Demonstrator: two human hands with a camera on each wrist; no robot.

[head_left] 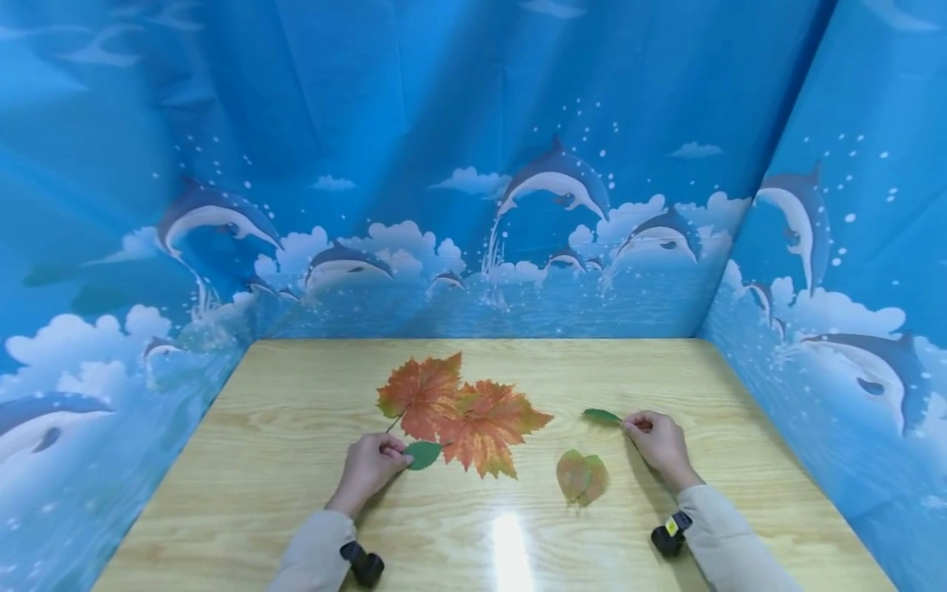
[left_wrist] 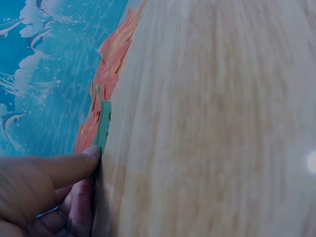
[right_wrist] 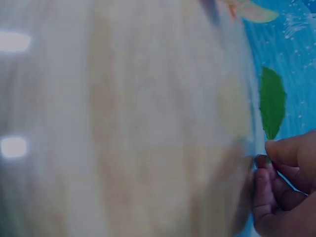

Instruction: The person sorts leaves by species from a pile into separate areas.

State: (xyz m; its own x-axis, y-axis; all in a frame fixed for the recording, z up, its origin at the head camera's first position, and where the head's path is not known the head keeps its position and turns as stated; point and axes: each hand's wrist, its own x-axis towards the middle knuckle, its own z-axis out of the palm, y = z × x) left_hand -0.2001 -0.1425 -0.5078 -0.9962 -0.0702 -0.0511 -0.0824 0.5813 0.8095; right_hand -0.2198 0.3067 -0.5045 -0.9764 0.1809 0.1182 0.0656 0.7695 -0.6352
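On the wood-grain counter [head_left: 222,493], two large orange leaves lie overlapping near the middle: the left orange leaf [head_left: 418,390] has a thin dark stem slanting down toward the person's left hand [head_left: 372,469], and the right orange leaf [head_left: 491,423] spreads its toothed edge toward the right. The left hand pinches one end of a small green leaf [head_left: 423,455] between thumb and fingers; the other end, with its short stem, points at the orange leaves and reaches the near edge of the right one. Seen from the left wrist, that green leaf stands almost edge-on beyond the thumb tip.

Across from it, the right hand [head_left: 657,444] grips a second green leaf [head_left: 602,416] by its stem end, with the blade pointing left, toward the orange leaves but apart from them. The right wrist view shows this leaf's broad face just past the thumb, against blue. Between the right hand and the orange leaves, nearer the person, lies a pair of small rounded leaves [head_left: 580,478], green tinged with reddish brown, touching neither hand. Both arms wear pale sleeves, with a small black device at each wrist. Around the counter hangs a blue backdrop [head_left: 444,74] printed with leaping dolphins and white clouds.
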